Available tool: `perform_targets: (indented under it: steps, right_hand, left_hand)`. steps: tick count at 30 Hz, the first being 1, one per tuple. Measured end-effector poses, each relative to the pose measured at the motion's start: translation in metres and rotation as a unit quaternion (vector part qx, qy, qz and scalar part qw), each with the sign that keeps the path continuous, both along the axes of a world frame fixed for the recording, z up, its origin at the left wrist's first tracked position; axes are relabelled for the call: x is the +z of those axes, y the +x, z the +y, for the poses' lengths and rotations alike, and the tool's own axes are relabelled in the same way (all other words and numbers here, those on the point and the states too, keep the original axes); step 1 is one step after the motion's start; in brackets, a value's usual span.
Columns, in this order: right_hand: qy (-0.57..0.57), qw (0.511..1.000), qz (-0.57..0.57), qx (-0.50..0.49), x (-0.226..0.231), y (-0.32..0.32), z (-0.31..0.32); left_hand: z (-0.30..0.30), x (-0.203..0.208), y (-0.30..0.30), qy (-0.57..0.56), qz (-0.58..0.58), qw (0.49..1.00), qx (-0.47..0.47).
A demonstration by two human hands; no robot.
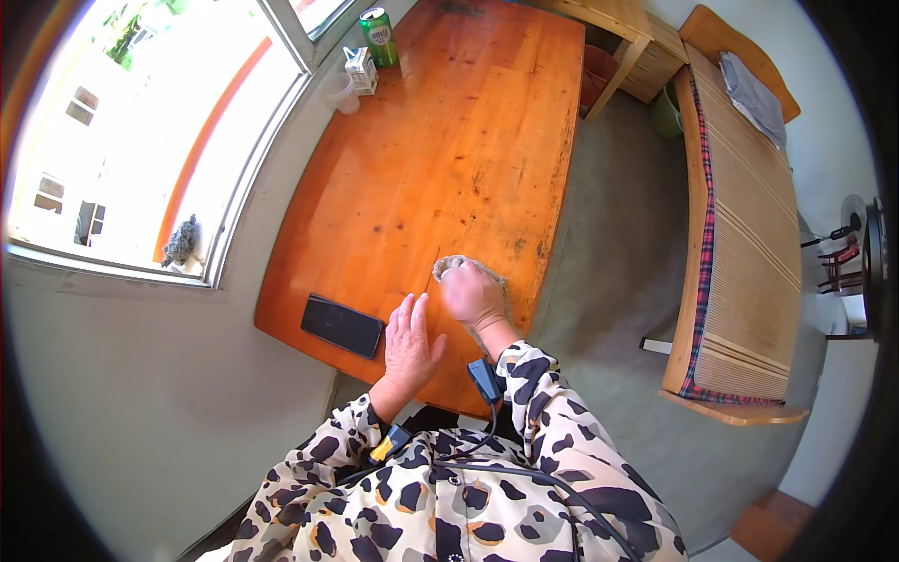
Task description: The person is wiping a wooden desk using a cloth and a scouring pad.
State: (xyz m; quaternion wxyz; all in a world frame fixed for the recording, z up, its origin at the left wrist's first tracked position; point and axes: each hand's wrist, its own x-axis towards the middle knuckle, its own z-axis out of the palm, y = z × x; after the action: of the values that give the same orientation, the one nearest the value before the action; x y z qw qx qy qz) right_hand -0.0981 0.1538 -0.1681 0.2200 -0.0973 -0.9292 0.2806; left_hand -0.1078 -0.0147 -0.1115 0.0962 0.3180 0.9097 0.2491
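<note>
A worn orange wooden table point(421, 159) stretches away in front of me. My right hand point(471, 294) is closed on a greyish cloth point(451, 263) and presses it against the tabletop near the right edge. Parts of the cloth show beyond the knuckles and beside the wrist; the rest is hidden under the hand. My left hand point(410, 345) is held just left of it, fingers stretched out and holding nothing. Left of that hand a black smartphone point(343, 325) lies flat near the table's front edge.
At the far left corner stand a green can point(378, 37), a small white carton point(361, 71) and a translucent plastic cup point(344, 94), beside an open window point(253, 169). To the right, past the floor, is a wooden bed point(744, 253) with a striped mat. Cables point(562, 487) hang across my lap.
</note>
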Motion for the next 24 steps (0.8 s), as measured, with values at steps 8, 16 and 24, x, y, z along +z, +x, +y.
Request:
perform_targets:
  steps: [8,16,24]
  right_hand:
    - [-0.025,0.996,0.012,0.082,-0.005,-0.008,0.011]
    - [-0.029,0.976,0.069,0.203,-0.007,-0.009,0.054]
    - [0.001,0.975,0.005,0.222,-0.009,-0.017,0.117]
  left_hand:
    - [0.036,-0.019,-0.010,-0.024,0.061,0.993,0.103]
    - [0.070,-0.058,-0.022,-0.058,0.181,0.959,0.210]
    - [0.088,-0.068,-0.009,-0.090,0.199,0.939,0.266]
